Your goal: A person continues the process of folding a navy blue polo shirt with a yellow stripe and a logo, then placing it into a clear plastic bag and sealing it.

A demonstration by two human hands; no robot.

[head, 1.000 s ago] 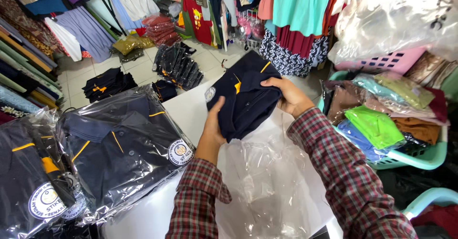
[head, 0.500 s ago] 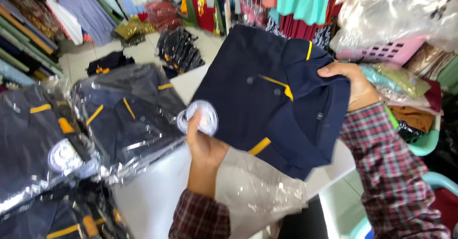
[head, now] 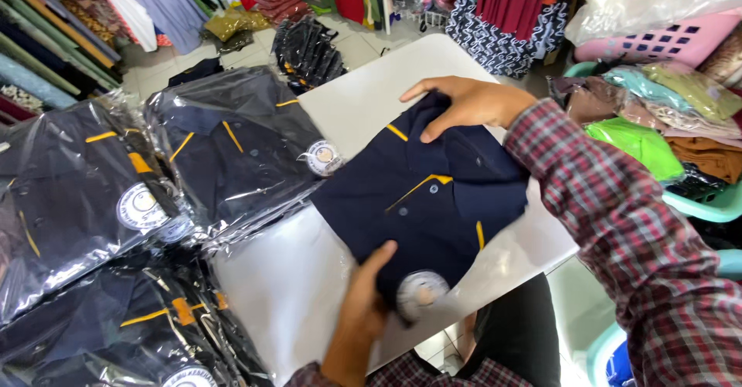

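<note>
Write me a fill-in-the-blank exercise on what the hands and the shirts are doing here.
1. Both hands hold a folded navy polo shirt trimmed in ____.
2. The right hand grips the shirt at its ____ end.
3. The left hand holds the near edge beside a round ____ badge.
4. The stacked navy shirts to the left are each sealed in clear ____ bags.

Missing words: yellow; far; white; plastic
</note>
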